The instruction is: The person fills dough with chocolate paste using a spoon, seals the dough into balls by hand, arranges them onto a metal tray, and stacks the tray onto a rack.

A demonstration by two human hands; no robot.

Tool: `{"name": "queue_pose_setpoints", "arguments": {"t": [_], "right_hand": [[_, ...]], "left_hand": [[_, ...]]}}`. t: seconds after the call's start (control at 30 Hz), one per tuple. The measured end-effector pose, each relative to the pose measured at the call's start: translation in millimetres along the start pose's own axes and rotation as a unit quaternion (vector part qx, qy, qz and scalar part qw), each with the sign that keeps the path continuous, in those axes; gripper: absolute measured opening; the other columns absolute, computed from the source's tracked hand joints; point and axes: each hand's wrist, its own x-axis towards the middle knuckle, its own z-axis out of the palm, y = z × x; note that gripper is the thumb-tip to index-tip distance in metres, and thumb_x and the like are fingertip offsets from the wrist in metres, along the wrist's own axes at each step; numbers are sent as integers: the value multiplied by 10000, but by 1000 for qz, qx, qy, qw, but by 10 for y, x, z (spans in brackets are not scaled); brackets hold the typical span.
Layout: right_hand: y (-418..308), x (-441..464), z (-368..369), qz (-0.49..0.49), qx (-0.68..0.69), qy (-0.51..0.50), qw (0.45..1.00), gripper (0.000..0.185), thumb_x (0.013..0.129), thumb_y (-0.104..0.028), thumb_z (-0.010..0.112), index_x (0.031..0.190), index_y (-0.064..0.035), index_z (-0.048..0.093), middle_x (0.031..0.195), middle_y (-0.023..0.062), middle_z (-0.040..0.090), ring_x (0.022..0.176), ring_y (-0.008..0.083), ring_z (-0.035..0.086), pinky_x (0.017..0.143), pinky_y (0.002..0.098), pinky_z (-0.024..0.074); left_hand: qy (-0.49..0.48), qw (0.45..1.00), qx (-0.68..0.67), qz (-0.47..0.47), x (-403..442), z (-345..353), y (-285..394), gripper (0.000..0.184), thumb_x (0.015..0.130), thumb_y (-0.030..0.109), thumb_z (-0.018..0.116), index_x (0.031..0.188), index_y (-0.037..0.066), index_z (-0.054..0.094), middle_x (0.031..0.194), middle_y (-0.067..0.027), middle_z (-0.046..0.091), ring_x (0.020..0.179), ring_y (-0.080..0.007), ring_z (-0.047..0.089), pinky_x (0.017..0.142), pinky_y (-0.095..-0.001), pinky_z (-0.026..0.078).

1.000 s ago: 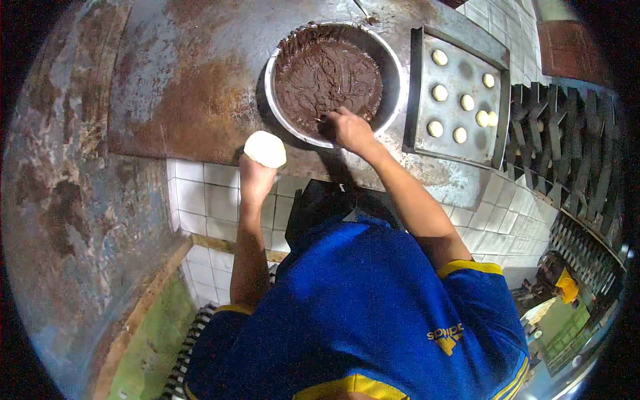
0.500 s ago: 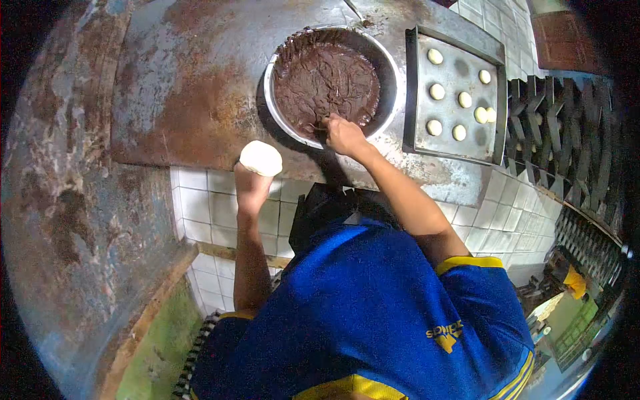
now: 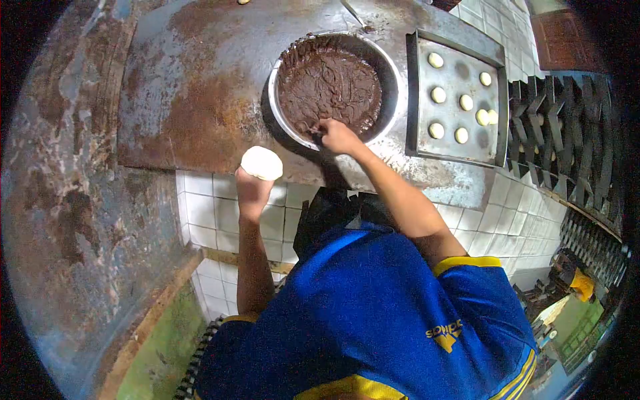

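A flat, pale round of dough (image 3: pixel 261 163) rests in my left hand (image 3: pixel 253 193), just off the front edge of the worktop. My right hand (image 3: pixel 339 136) is at the near rim of a large metal bowl (image 3: pixel 393 110) of thick dark brown paste (image 3: pixel 330 90). Its fingers are pinched together at the paste, and what they hold, if anything, is too small to make out.
On the right, a metal tray (image 3: pixel 460 155) carries several pale dough balls (image 3: pixel 465 102). Beyond it stands a stack of dark racks (image 3: pixel 567 127). A metal utensil (image 3: pixel 353 13) lies behind the bowl on the stained worktop (image 3: pixel 193 87).
My right hand has shifted slightly left along the near side of the bowl. The dough in my left hand sits a little lower in view. The whole view has shifted slightly.
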Motion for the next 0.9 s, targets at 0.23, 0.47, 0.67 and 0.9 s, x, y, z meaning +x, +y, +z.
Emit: {"name": "queue_pose_setpoints", "arguments": {"t": [0.23,0.47,0.67,0.9], "right_hand": [[-35,-18,-179,-7,63,30,998,371,912,-63,581,1268,-52,685,1251,235,686,1234,370,650,1045,437,504],[3,90,104,55,65,-27,996,440,869,-77,651,1306,-29,660,1242,204,692,1155,311,663,1029,413,513],[-511,-412,-598,-8,316,-130,940,319,988,-127,623,1280,-20,689,1216,193,734,1131,277,675,1054,393,488],[-1341,-1173,-1053,-196,39,55,978,531,827,60,631,1340,-77,664,1167,167,611,1135,392,626,1006,459,524]], "left_hand": [[-8,998,-62,-14,26,62,-48,319,791,113,838,1066,-15,740,1022,-180,792,959,-336,772,859,-416,588],[-22,999,6,25,89,53,-81,322,812,123,868,1085,1,749,1023,-134,799,952,-242,768,888,-390,586],[-22,998,-13,-50,178,142,264,351,779,148,895,1061,-9,756,978,-136,805,900,-234,776,837,-386,595],[-53,994,-91,39,257,332,805,379,753,202,941,1041,20,775,956,-112,804,868,-206,765,800,-376,596]]}}
